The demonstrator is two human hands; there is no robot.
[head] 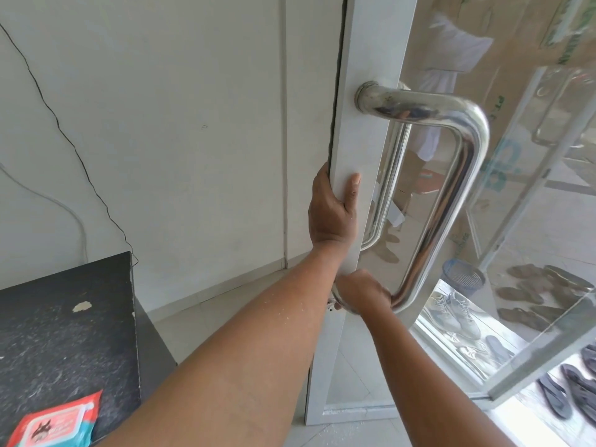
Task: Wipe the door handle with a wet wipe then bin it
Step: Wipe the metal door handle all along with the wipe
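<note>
A polished steel D-shaped door handle (451,175) is mounted on the white frame (364,53) of a glass door. My left hand (332,211) grips the edge of that frame, thumb on its front face, about halfway down the handle. My right hand (361,291) is closed around the handle's lower bend. A small bit of white, possibly the wet wipe (332,305), shows under that hand, mostly hidden. A blue mesh bin (462,276) stands on the floor beyond the glass.
A dark speckled counter (64,333) sits at lower left, with a red and blue wet wipe pack (54,424) on its near corner. Behind is a white wall (161,124) with hanging cables. Several shoes and sandals (548,298) lie outside the glass.
</note>
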